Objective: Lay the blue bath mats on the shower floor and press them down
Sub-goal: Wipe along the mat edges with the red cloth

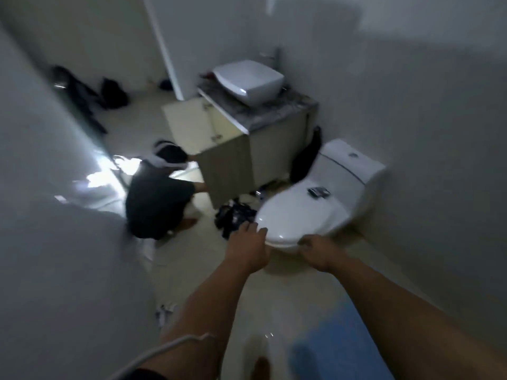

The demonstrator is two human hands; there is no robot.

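Observation:
A blue bath mat [340, 344] lies flat on the pale floor at the bottom right, partly under my right forearm. Both arms reach forward to the white toilet [307, 212], whose lid is down. My left hand [251, 244] is stretched out with straight fingers touching the front left rim of the lid. My right hand [318, 250] has its fingers curled at the front edge of the lid; whether it grips the edge is unclear in the blur. Neither hand holds a mat.
A person [159, 193] crouches on the floor beside a vanity cabinet [247, 149] with an open door and a white basin [249, 79]. Dark clothes [236, 215] lie heaped left of the toilet. A white cable [175, 345] crosses my left forearm. Walls close in on both sides.

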